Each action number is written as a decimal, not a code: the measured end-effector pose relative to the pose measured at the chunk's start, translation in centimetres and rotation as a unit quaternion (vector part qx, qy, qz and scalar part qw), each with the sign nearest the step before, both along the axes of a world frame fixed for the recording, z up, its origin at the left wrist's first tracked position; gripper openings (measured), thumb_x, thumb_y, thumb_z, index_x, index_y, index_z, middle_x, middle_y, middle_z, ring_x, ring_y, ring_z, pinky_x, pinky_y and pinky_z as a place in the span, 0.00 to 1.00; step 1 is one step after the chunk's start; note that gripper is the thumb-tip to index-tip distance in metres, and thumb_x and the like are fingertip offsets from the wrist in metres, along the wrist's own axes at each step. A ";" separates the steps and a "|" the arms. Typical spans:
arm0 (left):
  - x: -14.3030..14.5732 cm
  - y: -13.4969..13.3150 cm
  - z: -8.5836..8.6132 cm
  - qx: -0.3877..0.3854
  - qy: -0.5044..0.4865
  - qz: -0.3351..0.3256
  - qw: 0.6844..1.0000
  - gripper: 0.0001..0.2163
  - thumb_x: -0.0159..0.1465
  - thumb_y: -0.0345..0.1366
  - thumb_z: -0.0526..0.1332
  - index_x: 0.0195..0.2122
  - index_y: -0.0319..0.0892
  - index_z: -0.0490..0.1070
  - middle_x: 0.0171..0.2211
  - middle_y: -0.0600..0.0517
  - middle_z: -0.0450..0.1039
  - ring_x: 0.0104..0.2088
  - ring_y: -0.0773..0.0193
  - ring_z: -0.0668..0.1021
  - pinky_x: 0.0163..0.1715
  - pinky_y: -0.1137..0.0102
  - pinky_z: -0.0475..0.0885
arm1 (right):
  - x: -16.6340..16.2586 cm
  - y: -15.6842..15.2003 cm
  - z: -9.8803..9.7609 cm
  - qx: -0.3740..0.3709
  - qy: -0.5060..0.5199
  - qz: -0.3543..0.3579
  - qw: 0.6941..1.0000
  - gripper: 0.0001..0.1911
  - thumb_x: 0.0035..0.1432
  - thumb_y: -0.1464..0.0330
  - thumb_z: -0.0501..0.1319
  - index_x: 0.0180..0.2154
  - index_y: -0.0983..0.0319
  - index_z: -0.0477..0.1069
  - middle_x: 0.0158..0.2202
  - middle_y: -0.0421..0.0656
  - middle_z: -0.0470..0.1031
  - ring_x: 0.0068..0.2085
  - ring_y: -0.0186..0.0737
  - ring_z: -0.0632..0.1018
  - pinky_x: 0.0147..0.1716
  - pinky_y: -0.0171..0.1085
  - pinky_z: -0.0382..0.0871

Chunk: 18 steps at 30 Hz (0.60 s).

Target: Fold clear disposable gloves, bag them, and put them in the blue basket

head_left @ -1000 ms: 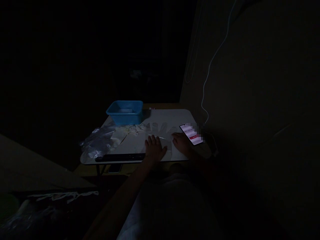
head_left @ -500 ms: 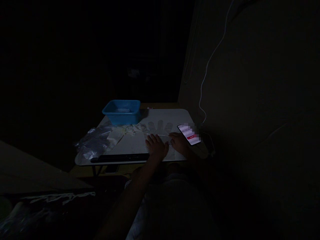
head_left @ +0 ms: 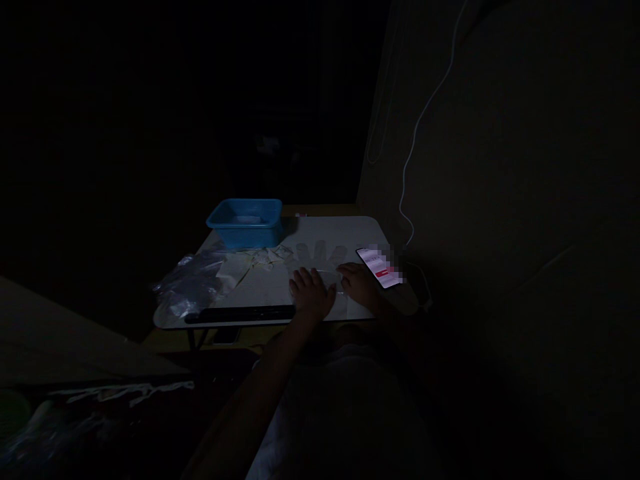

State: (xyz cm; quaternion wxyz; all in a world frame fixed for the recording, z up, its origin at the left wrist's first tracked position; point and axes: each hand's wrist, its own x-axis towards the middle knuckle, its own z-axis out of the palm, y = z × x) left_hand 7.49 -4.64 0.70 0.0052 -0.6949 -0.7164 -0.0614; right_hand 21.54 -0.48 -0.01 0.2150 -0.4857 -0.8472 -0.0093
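Note:
A thin clear plastic sheet or film (head_left: 327, 271) lies on the white tabletop (head_left: 345, 230), with three pale rounded lobes at its far side. My left hand (head_left: 313, 293) rests flat on its near left part, fingers spread. On the right, my right hand (head_left: 359, 281) lies low over the film's edge, fingers pointing left and thumb apart from them; the dim light blurs the fingertips. I see nothing held in either hand. Just beyond my right hand is a lit phone (head_left: 374, 263), its screen partly pixelated.
A blue plastic basin (head_left: 250, 235) stands at the back left. Crumpled clear plastic (head_left: 185, 287) and a creased pale cloth or paper (head_left: 235, 270) lie before it. A dark bar (head_left: 240, 313) runs along the front edge. A white cable (head_left: 414, 133) hangs at the right wall.
Both hands stay almost where they were on the film. The view has shifted very slightly; nothing else has visibly moved.

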 end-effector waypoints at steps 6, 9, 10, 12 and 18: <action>0.1 -0.1 0.2 -0.005 0.005 0.005 1.000 0.34 0.61 0.52 0.41 0.60 0.30 0.47 0.61 0.32 0.46 0.60 0.39 0.50 0.55 0.50 0.48 | 0.0 -0.1 0.0 0.016 -0.016 0.031 0.999 0.16 0.51 0.73 0.55 0.42 0.61 0.72 0.47 0.45 0.71 0.50 0.42 0.68 0.50 0.42 0.59; 0.0 -0.2 0.2 0.009 0.007 -0.001 1.000 0.33 0.61 0.52 0.41 0.61 0.32 0.48 0.61 0.33 0.46 0.60 0.40 0.50 0.55 0.51 0.49 | 0.0 -0.1 0.1 0.016 -0.019 0.026 0.999 0.15 0.51 0.73 0.56 0.41 0.61 0.72 0.47 0.45 0.72 0.49 0.43 0.68 0.48 0.43 0.59; -0.1 -0.3 0.2 0.012 0.008 -0.004 1.000 0.33 0.61 0.52 0.42 0.61 0.33 0.48 0.61 0.33 0.46 0.60 0.40 0.50 0.54 0.51 0.49 | 0.0 -0.1 0.1 0.016 -0.019 0.025 0.999 0.15 0.50 0.73 0.56 0.41 0.60 0.72 0.46 0.45 0.72 0.49 0.43 0.68 0.48 0.43 0.60; -0.4 -0.4 0.2 0.019 0.012 -0.013 1.000 0.32 0.61 0.51 0.42 0.60 0.33 0.49 0.61 0.34 0.46 0.60 0.40 0.51 0.54 0.50 0.50 | 0.0 0.0 0.0 0.017 -0.016 0.023 0.999 0.15 0.50 0.73 0.56 0.41 0.60 0.73 0.46 0.45 0.72 0.49 0.44 0.68 0.47 0.43 0.60; -2.7 -0.2 0.2 0.060 0.029 -0.029 0.997 0.28 0.62 0.47 0.44 0.58 0.34 0.54 0.59 0.34 0.52 0.59 0.40 0.55 0.53 0.47 0.50 | 0.1 0.1 -0.1 0.024 -0.003 0.021 0.999 0.14 0.50 0.74 0.56 0.39 0.61 0.73 0.45 0.45 0.72 0.48 0.43 0.68 0.48 0.43 0.59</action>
